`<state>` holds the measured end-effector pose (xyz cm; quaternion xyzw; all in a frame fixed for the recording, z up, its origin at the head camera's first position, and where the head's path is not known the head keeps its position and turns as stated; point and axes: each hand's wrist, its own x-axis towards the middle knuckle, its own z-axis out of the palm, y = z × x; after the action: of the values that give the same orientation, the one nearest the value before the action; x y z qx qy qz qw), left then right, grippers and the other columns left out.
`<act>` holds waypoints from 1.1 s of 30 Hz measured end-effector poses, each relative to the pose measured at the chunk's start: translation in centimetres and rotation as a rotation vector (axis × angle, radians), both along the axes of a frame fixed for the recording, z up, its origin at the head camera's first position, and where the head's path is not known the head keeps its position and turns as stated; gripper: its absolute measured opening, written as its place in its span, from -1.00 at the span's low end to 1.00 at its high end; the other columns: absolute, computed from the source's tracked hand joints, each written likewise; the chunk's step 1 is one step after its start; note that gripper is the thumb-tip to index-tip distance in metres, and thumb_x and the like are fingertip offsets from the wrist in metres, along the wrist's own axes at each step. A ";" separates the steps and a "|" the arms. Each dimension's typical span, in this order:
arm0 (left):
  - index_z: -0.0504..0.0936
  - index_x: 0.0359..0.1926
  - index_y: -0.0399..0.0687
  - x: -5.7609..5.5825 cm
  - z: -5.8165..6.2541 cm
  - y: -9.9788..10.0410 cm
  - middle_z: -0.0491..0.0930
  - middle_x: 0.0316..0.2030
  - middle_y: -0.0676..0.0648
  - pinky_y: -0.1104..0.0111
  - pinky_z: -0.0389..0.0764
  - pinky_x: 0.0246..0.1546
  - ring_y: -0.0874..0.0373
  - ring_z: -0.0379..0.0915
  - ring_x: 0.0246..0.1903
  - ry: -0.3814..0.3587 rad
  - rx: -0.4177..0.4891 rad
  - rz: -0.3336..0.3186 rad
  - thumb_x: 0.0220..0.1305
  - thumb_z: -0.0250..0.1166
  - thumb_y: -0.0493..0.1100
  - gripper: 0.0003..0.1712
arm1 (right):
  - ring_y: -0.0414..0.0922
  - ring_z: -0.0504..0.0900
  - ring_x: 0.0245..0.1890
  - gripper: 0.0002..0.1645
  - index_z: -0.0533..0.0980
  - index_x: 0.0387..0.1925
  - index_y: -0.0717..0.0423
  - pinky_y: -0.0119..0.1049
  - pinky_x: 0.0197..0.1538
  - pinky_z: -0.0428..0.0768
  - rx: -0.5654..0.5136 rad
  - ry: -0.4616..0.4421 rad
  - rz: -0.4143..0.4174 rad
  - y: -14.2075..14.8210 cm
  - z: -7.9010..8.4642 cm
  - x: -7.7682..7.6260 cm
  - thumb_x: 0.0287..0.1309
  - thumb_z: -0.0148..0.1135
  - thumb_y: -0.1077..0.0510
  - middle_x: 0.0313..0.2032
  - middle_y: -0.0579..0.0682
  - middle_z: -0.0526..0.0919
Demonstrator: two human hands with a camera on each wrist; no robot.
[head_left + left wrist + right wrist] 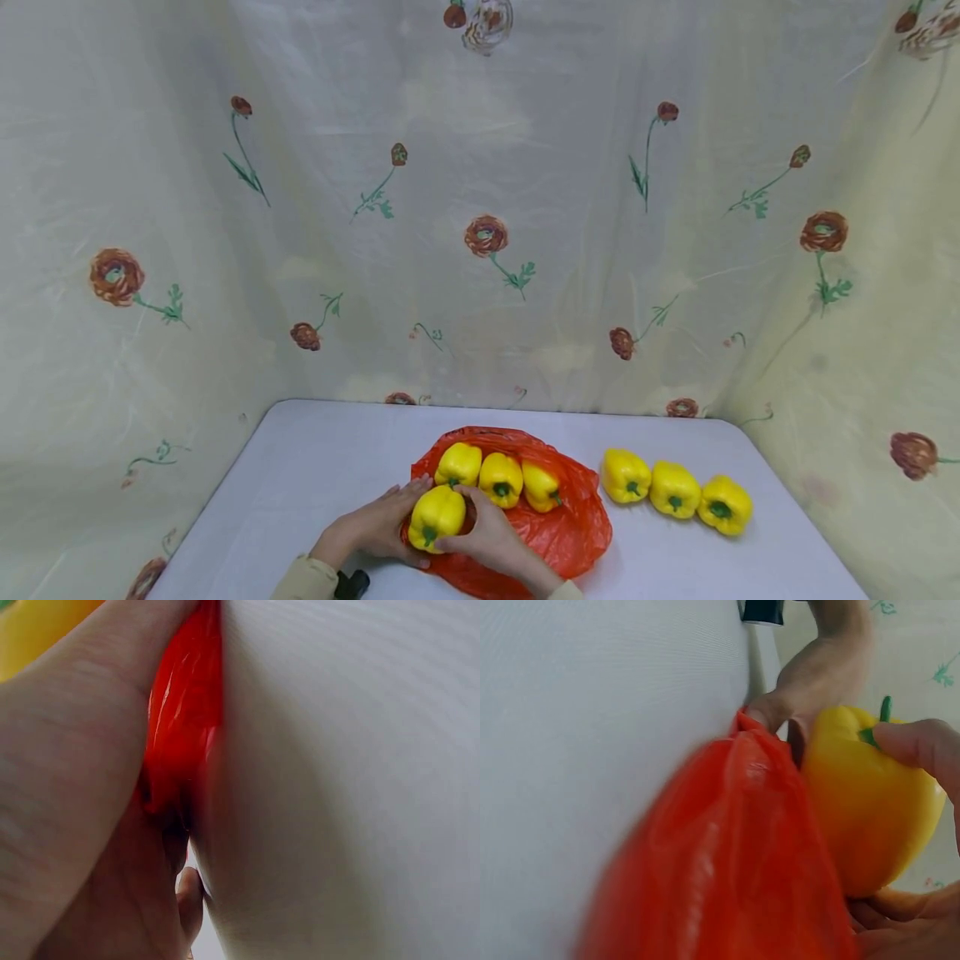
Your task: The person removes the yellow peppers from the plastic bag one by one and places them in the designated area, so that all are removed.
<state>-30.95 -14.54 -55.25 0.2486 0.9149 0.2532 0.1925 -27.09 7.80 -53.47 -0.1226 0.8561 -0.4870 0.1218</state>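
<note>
A yellow bell pepper (437, 515) is gripped by my right hand (491, 532), its green stem toward me. In the right wrist view the right thumb presses beside the stem of this pepper (870, 810), with fingers around its far end. The red plastic bag (562, 542) lies spread on the table, its mouth facing up. My left hand (382, 521) holds the bag's left edge; in the left wrist view the red film (184, 712) runs between thumb and fingers. Three yellow peppers (501, 479) sit in a row on the bag, just beyond the held one.
Three more yellow peppers (675, 490) stand in a row on the white table (337, 450), to the right of the bag. A flower-patterned curtain (562, 275) hangs behind the table and along both sides.
</note>
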 end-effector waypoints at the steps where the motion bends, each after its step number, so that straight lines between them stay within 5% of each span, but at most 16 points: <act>1: -0.02 0.52 0.07 0.0 0.0 0.0 0.02 0.51 0.02 -0.12 -0.11 0.47 0.03 -0.09 0.49 0.005 -0.004 -0.002 -0.12 0.46 0.34 0.28 | 0.05 0.44 0.16 0.07 0.27 0.31 0.13 0.20 0.27 0.41 -0.001 0.000 0.005 0.1 0.1 0.0 -0.18 0.53 -0.22 0.26 0.15 0.40; 26: -0.02 0.52 0.07 0.3 0.4 0.3 0.01 0.51 0.00 -0.11 -0.06 0.46 0.00 -0.10 0.50 0.006 -0.055 0.027 -0.20 0.42 0.45 0.35 | 0.10 0.39 0.22 -0.01 0.12 0.40 0.00 -0.01 0.20 0.55 -0.186 -0.022 0.075 5.4 5.4 0.0 0.01 0.44 0.04 0.33 0.14 0.23; 33: -0.04 0.53 0.04 0.3 0.5 0.2 -0.03 0.52 -0.01 -0.10 -0.07 0.47 0.01 -0.13 0.50 0.003 -0.056 0.028 -0.19 0.41 0.46 0.36 | 0.10 0.36 0.25 -0.02 0.11 0.42 -0.01 -0.06 0.20 0.56 -0.212 -0.001 0.023 7.7 7.2 -0.5 0.04 0.42 0.08 0.35 0.12 0.21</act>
<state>-30.65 -14.35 -54.76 0.2308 0.9252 0.2299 0.1945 -27.56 15.53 -46.30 -0.1445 0.7984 -0.5733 0.1140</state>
